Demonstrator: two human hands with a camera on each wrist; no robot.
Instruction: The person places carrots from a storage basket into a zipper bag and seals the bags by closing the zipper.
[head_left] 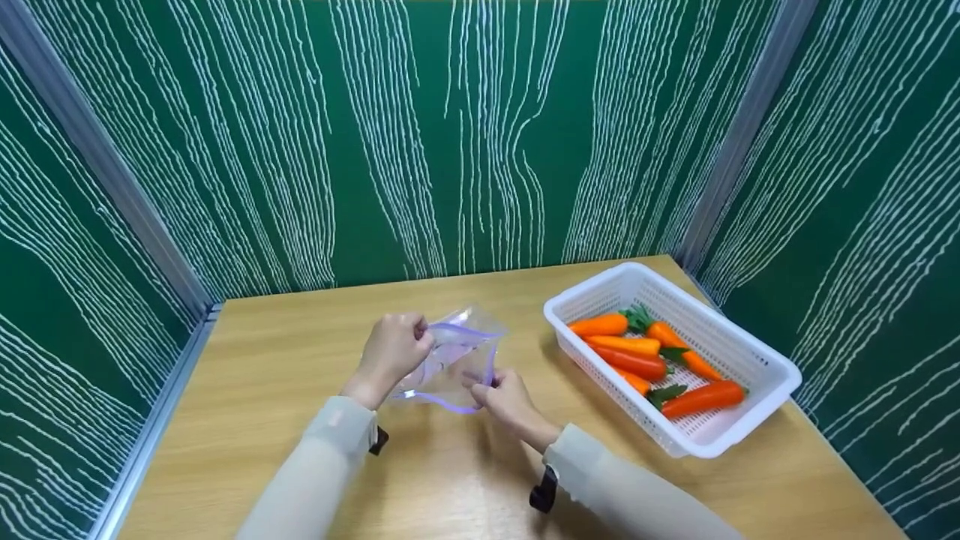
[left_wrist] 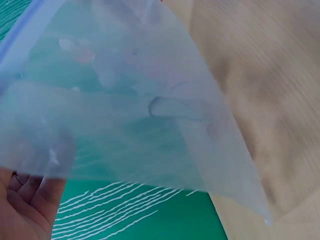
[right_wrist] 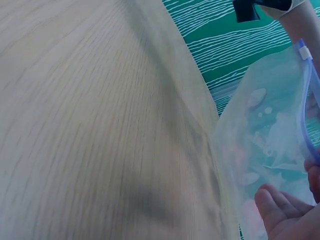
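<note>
A clear zip bag (head_left: 456, 367) with a purple zip edge hangs between both hands, its mouth spread apart. My left hand (head_left: 396, 346) grips the bag's edge on the left side. On the right, my right hand (head_left: 510, 401) pinches the other edge between thumb and fingers. In the left wrist view the see-through bag (left_wrist: 135, 115) fills much of the picture, and part of the left hand (left_wrist: 32, 205) shows at its corner. A white slider sits on the purple zip of the bag (right_wrist: 270, 120) in the right wrist view, above the right hand (right_wrist: 287, 212).
To the right stands a white plastic basket (head_left: 757, 409) holding several orange carrots (head_left: 600, 325) and red peppers (head_left: 705, 397) with green leaves. The wooden table (head_left: 262, 390) is bounded by green panels (head_left: 487, 150) with white wavy lines and by metal posts (head_left: 739, 127).
</note>
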